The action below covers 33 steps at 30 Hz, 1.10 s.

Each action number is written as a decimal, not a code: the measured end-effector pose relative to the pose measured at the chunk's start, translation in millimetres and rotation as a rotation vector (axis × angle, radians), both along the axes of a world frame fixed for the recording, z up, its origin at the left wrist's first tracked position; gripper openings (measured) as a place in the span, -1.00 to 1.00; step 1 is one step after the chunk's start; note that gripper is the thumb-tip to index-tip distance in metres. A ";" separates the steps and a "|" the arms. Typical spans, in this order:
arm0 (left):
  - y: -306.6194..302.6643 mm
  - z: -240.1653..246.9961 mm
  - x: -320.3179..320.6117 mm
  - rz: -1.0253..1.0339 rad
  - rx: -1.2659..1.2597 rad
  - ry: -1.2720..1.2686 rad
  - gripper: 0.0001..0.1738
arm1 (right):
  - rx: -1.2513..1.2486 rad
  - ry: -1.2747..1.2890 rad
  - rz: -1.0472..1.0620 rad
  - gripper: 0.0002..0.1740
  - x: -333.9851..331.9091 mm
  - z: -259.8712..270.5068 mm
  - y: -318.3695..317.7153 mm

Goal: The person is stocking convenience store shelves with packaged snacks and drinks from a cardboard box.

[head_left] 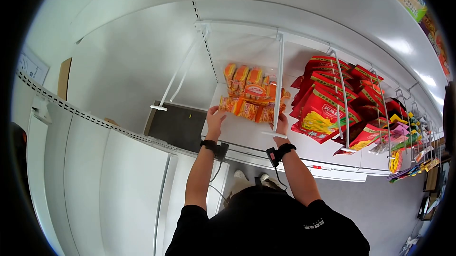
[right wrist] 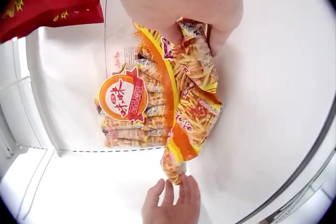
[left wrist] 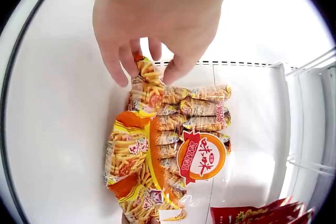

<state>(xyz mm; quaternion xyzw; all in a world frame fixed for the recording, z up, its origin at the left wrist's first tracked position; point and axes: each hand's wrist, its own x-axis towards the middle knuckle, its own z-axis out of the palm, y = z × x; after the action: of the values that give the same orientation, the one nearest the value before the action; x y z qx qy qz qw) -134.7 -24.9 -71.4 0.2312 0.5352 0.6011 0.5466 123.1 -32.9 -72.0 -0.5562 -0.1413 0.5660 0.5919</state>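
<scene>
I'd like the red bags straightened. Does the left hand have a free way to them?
Probably not straight across: between the left hand and red bags lie the orange pack and right hand.

Bare left forearm and bare right forearm stretched forward.
Bare left hand loosely bent, thumb parted from fingers; bare right hand pinching, black-strapped right wrist just behind that grip.

I read what looks like 咪咪 on the round orange-and-white emblem of my clear-and-orange plastic snack bag (lettering on the glossy red plastic pouches blurs).
</scene>
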 end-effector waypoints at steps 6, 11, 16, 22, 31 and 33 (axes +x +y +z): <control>14.4 -60.0 -4.2 -0.044 -0.020 0.636 -0.31 | -0.283 -0.352 0.102 -0.26 9.6 6.0 0.6; 24.1 -67.3 4.6 0.072 -0.003 0.713 -0.25 | -0.243 -0.281 0.122 -0.47 11.7 -24.9 -0.2; 19.7 -27.4 -1.1 -0.174 -0.227 0.407 -0.41 | -0.209 -0.370 0.199 -0.50 13.6 -25.9 -6.4; 14.3 -49.4 0.6 -0.269 -0.127 0.553 -0.53 | -0.220 -0.450 0.142 -0.52 16.3 -39.8 -17.1; 18.2 -28.6 -2.6 0.044 -0.117 0.501 -0.48 | -0.100 0.086 0.097 -0.33 14.2 -21.5 -17.0; 22.6 -39.6 -7.6 0.142 -0.020 0.523 -0.50 | -0.081 0.108 0.091 -0.33 12.8 -17.1 -22.9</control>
<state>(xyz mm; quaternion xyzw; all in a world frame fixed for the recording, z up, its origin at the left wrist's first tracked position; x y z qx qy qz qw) -142.2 -2.4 -111.0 0.3352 0.6789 0.5525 0.3485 135.8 -55.9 -89.0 -0.5415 -0.1113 0.6269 0.5491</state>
